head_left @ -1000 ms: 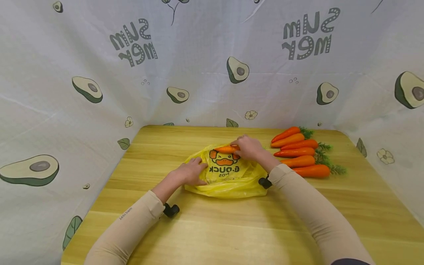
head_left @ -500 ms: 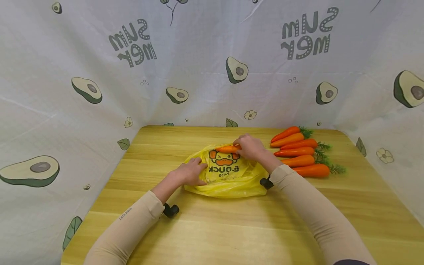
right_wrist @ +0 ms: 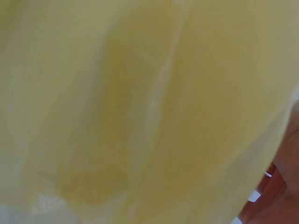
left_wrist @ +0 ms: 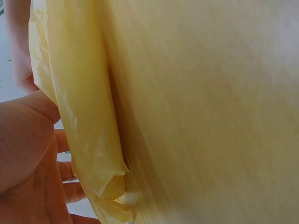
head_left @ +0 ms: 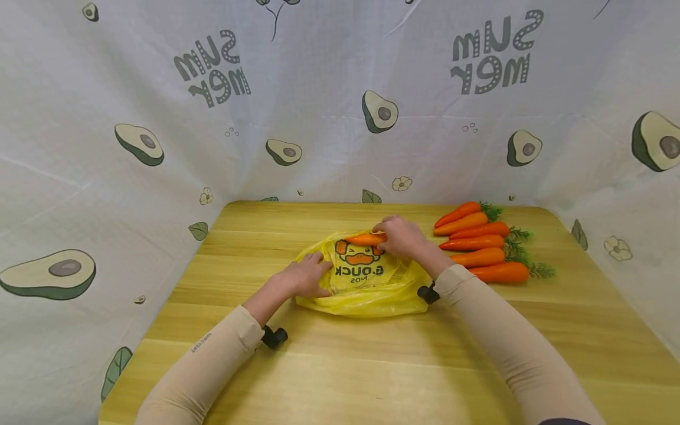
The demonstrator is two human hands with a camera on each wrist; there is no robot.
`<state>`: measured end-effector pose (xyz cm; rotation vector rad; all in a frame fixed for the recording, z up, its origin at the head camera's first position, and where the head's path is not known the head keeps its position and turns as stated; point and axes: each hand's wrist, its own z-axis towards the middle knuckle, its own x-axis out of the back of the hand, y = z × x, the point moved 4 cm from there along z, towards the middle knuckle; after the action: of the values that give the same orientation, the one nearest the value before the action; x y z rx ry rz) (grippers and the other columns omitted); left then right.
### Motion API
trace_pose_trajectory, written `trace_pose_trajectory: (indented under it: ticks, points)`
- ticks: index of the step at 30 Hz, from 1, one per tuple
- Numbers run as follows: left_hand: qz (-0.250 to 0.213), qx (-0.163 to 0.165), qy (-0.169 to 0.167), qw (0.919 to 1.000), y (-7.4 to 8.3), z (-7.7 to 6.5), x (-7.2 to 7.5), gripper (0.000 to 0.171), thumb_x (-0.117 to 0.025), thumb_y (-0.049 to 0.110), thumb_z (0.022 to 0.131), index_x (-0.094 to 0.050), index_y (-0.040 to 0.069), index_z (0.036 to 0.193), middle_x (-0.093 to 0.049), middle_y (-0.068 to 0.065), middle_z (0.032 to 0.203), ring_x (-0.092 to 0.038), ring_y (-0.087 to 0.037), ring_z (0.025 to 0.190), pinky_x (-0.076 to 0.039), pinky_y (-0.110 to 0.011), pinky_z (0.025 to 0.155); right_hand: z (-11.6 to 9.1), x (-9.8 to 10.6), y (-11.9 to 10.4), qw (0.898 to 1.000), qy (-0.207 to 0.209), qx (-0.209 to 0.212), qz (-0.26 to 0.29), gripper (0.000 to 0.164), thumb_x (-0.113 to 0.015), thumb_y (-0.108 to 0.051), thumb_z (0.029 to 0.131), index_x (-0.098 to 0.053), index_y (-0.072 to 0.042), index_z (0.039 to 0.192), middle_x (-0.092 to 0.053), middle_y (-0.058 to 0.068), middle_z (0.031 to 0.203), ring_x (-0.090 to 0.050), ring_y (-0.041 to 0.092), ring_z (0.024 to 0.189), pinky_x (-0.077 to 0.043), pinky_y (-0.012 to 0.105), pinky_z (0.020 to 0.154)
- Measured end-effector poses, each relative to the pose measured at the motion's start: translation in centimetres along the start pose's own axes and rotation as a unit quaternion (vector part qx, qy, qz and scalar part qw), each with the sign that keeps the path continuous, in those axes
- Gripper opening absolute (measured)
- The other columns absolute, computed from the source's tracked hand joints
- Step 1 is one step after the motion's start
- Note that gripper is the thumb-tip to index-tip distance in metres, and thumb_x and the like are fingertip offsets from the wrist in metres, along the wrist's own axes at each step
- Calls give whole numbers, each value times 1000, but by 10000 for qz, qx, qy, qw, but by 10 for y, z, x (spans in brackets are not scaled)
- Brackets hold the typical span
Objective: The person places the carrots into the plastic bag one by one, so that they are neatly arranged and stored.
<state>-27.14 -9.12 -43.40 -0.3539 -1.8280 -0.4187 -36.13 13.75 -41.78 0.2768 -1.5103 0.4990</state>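
A yellow plastic bag point(head_left: 393, 298) with a duck print lies on the table, its mouth spread wide. At the bag's left side is my left hand point(head_left: 305, 277), thumb and fingers spread apart against the inside of the mouth. The left wrist view shows those fingers point(left_wrist: 70, 191) apart, partly behind the yellow film. My right hand point(head_left: 401, 237) grips an orange carrot point(head_left: 366, 239) by its thick end, its tip pointing left over the bag's inner far side. The carrot's leafy top is hidden by the hand. In the right wrist view, yellow film covers most of the picture.
Several carrots point(head_left: 480, 242) with green tops lie in a fanned row right of the bag, near the right forearm. The wooden table point(head_left: 340, 378) ends at the back against a white curtain point(head_left: 329, 118) printed with avocados.
The right hand and the carrot shifted very slightly right between the first and second frames. The left hand and the bag have hardly moved.
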Motion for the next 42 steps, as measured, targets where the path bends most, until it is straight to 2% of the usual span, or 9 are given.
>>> trace_pose_trajectory:
  ticks: [12,18,25,34,42]
  points:
    - [-3,28,-54,10000,-1,0,-1,77,-71,52,91,-43,16,153,-40,-12,147,-43,-28,133,-48,-54,98,-15,18,-3,9998,84,148,106,44,-79,-25,88,-70,-11,129,-62,16,136,-56,37,125,-49,52,100]
    - [-6,34,-28,10000,-3,-2,2,77,-70,52,91,-43,15,153,-40,-13,148,-43,-30,135,-47,-56,99,-28,31,1,9996,163,161,183,47,-81,-27,86,-70,-11,129,-63,16,134,-58,38,124,-49,55,100]
    - [-54,-7,8,10000,-2,-3,4,76,-71,51,91,-44,15,152,-40,-13,148,-43,-30,134,-47,-57,98,-51,41,12,9995,207,10,219,47,-79,-30,87,-69,-12,130,-61,16,137,-55,39,128,-46,58,104]
    - [-87,-6,-32,10000,-1,-2,2,77,-72,51,90,-44,15,152,-40,-13,148,-42,-30,135,-46,-57,100,-82,49,31,9992,-11,-229,325,50,-77,-32,89,-66,-12,133,-58,19,139,-53,42,127,-47,62,99]
    - [-135,-16,-43,9999,0,-3,3,77,-72,50,90,-44,14,152,-40,-13,147,-43,-29,133,-46,-57,99,-110,59,51,9974,-55,-93,715,50,-76,-26,91,-63,-8,135,-58,22,138,-53,44,126,-46,62,99]
